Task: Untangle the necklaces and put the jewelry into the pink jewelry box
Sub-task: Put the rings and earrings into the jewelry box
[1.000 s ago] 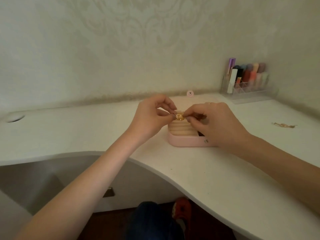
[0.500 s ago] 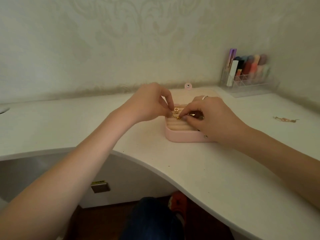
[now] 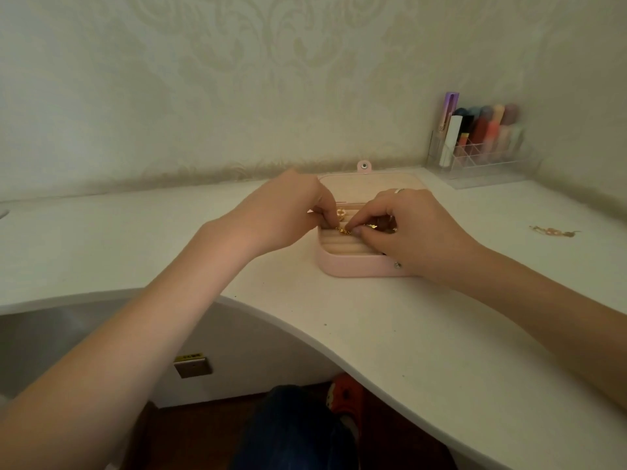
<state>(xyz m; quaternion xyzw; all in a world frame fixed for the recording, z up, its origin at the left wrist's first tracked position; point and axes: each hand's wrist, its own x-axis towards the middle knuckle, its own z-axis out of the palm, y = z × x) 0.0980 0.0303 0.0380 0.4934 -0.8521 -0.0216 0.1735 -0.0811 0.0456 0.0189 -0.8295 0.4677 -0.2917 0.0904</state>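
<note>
The pink jewelry box (image 3: 356,266) lies open on the white desk, its lid (image 3: 369,183) flat behind it. Both hands hover over the box's ring rolls. My left hand (image 3: 288,212) and my right hand (image 3: 414,228) pinch the two ends of a thin gold chain (image 3: 343,230) between fingertips, just above the beige rolls. A small gold and pearl piece (image 3: 340,212) sits in the box behind the fingers. My right hand hides the box's right compartments. Another gold necklace (image 3: 553,231) lies loose on the desk at the far right.
A clear organizer (image 3: 481,157) with lipsticks and tubes stands at the back right against the wall. The white desk (image 3: 390,334) has a curved front cut-out; my knee and an orange slipper (image 3: 346,395) show below it.
Both hands have lowered with the gold chain from above the box down onto its ring rolls. The camera view shifted slightly downward and closer.
</note>
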